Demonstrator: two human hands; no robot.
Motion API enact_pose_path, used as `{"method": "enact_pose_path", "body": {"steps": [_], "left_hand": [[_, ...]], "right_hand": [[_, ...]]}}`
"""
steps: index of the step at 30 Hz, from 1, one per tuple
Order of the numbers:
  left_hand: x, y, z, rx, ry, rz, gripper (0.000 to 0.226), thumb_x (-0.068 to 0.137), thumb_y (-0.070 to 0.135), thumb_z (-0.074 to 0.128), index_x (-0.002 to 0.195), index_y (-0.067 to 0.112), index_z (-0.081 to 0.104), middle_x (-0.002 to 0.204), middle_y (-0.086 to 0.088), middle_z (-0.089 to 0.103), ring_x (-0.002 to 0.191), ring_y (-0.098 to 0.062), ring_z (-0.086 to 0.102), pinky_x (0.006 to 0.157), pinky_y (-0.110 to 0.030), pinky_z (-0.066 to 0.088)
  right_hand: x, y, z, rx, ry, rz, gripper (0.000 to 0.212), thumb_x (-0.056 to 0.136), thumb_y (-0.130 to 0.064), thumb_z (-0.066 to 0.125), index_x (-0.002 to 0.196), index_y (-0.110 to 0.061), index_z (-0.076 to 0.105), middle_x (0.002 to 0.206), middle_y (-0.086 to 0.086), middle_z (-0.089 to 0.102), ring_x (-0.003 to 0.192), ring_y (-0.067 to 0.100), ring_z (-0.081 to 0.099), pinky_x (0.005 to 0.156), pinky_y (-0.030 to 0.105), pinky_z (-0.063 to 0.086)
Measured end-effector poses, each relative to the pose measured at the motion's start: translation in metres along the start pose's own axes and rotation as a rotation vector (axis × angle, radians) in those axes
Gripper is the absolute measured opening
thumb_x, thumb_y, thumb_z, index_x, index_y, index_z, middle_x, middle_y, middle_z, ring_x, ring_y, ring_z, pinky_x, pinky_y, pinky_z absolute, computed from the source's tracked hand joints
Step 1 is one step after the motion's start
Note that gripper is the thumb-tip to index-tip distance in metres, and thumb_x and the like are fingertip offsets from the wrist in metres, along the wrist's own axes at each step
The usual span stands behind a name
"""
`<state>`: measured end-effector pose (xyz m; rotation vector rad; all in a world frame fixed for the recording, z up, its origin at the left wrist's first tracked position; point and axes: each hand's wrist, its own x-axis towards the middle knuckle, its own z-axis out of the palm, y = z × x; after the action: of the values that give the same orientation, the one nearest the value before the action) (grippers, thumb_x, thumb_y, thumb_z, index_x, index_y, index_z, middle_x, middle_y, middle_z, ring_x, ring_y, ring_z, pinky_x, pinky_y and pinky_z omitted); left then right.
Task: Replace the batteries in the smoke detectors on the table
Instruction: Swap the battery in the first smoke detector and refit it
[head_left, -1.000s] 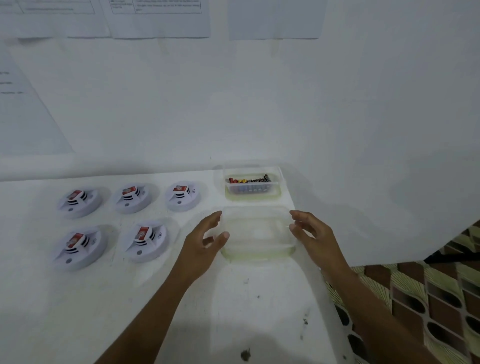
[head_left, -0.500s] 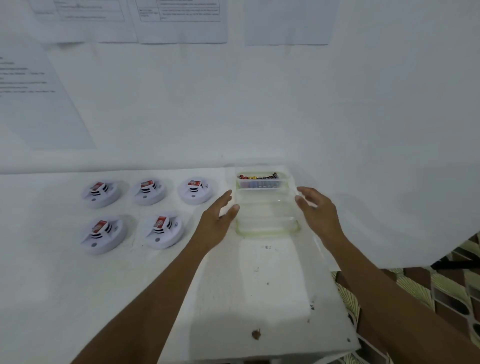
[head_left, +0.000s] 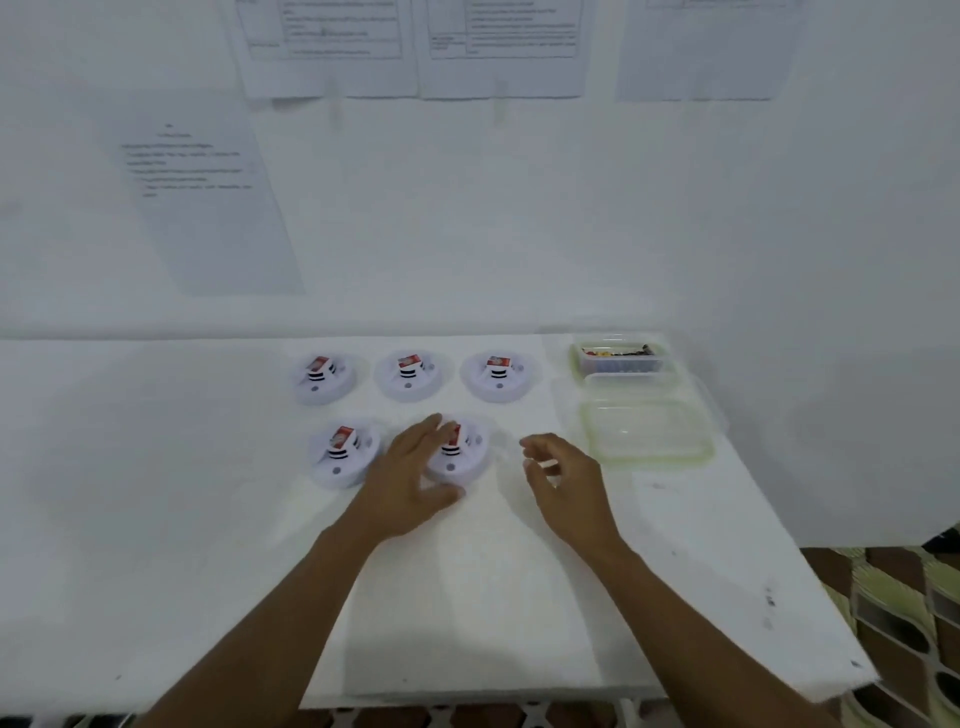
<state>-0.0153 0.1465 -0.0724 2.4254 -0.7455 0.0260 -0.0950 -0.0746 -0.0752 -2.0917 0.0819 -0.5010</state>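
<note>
Five smoke detectors (head_left: 497, 387) (three behind, two nearer), one battery tub (head_left: 621, 359); left hand (head_left: 415, 478) and right hand (head_left: 569, 480), grips slack, empty.

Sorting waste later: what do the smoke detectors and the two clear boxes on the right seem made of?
Smoke detectors: probably moulded plastic, with white, matte, smoothly rounded shells. Battery box: thin clear plastic, since the batteries show through its wall. Empty box: clear, glossy, likely plastic with a greenish rim; glass cannot be ruled out.
</note>
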Motion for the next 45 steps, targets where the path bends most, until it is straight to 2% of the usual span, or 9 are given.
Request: {"method": "enact_pose_path", "body": {"steps": [4,10,14,21,26,30,34,41,45], "left_hand": [[-0.004,-0.011,-0.001,-0.112,-0.011,0.016,0.073,0.081,0.038,0.076,0.143,0.027,0.041,0.158,0.003,0.027,0.144,-0.009,0.022,0.111,-0.023,0.021],[0.001,-0.008,-0.016,-0.354,-0.047,-0.040,0.062,0.082,0.042,0.073,0.137,0.028,0.048,0.135,0.014,0.053,0.121,0.000,0.049,0.101,-0.022,0.040],[0.002,-0.001,-0.024,-0.420,-0.058,-0.059,0.052,0.086,0.043,0.067,0.133,0.027,0.052,0.123,0.015,0.061,0.105,0.007,0.057,0.080,-0.009,0.044],[0.006,0.017,-0.028,-0.550,0.119,-0.198,0.054,0.090,0.048,0.056,0.139,0.026,0.044,0.116,0.010,0.062,0.100,-0.006,0.061,0.072,-0.003,0.043],[0.002,0.022,-0.019,-0.717,0.127,-0.130,0.077,0.073,0.049,0.079,0.139,0.032,0.042,0.121,0.016,0.065,0.107,-0.006,0.064,0.085,-0.023,0.054],[0.006,0.025,-0.017,-0.561,0.117,-0.053,0.097,0.063,0.049,0.085,0.145,0.035,0.034,0.137,0.023,0.050,0.118,0.003,0.050,0.087,-0.016,0.050],[0.011,0.022,-0.020,-0.488,0.092,-0.020,0.100,0.064,0.037,0.089,0.146,0.033,0.031,0.140,0.018,0.047,0.119,0.006,0.047,0.090,-0.015,0.046],[0.017,0.018,-0.030,-0.520,0.033,-0.003,0.084,0.078,0.014,0.080,0.147,0.023,0.034,0.134,0.028,0.046,0.118,0.017,0.048,0.088,-0.004,0.042],[0.017,0.018,-0.031,-0.517,-0.013,0.015,0.096,0.071,0.019,0.086,0.150,0.022,0.031,0.142,0.021,0.043,0.125,0.016,0.042,0.094,-0.006,0.040]], "right_hand": [[-0.004,0.001,0.019,-0.078,-0.001,0.075,0.029,0.088,-0.008,0.064,0.116,-0.018,0.064,0.109,-0.007,0.069,0.097,0.005,0.063,0.090,0.024,0.050],[0.003,-0.014,0.022,-0.135,-0.103,-0.204,0.049,0.080,-0.010,0.074,0.126,-0.018,0.060,0.127,-0.009,0.061,0.114,0.007,0.057,0.096,0.023,0.045],[0.020,-0.027,0.015,-0.189,-0.077,-0.281,0.046,0.084,-0.016,0.075,0.128,-0.018,0.060,0.127,-0.005,0.063,0.110,0.005,0.058,0.096,0.028,0.050],[0.040,-0.046,-0.004,-0.114,-0.132,-0.340,0.048,0.084,-0.018,0.075,0.129,-0.020,0.057,0.103,-0.005,0.067,0.088,0.008,0.063,0.081,0.022,0.055],[0.043,-0.051,-0.010,0.146,-0.060,-0.094,0.051,0.083,-0.009,0.073,0.129,-0.021,0.054,0.085,0.003,0.066,0.074,0.015,0.070,0.070,0.016,0.054],[0.043,-0.057,-0.013,0.288,-0.136,0.077,0.060,0.085,-0.005,0.070,0.135,-0.030,0.049,0.097,0.007,0.066,0.075,0.021,0.074,0.067,0.034,0.062],[0.044,-0.057,-0.015,0.312,-0.182,0.185,0.040,0.087,-0.016,0.071,0.122,-0.032,0.061,0.097,0.011,0.067,0.080,0.023,0.073,0.072,0.043,0.062],[0.045,-0.063,-0.013,0.521,-0.226,0.340,0.041,0.086,-0.011,0.072,0.119,-0.031,0.056,0.106,0.018,0.064,0.087,0.032,0.072,0.074,0.048,0.061],[0.043,-0.064,-0.009,0.464,-0.261,0.372,0.037,0.085,-0.013,0.073,0.115,-0.029,0.057,0.103,0.015,0.065,0.087,0.029,0.072,0.075,0.044,0.062]]}}
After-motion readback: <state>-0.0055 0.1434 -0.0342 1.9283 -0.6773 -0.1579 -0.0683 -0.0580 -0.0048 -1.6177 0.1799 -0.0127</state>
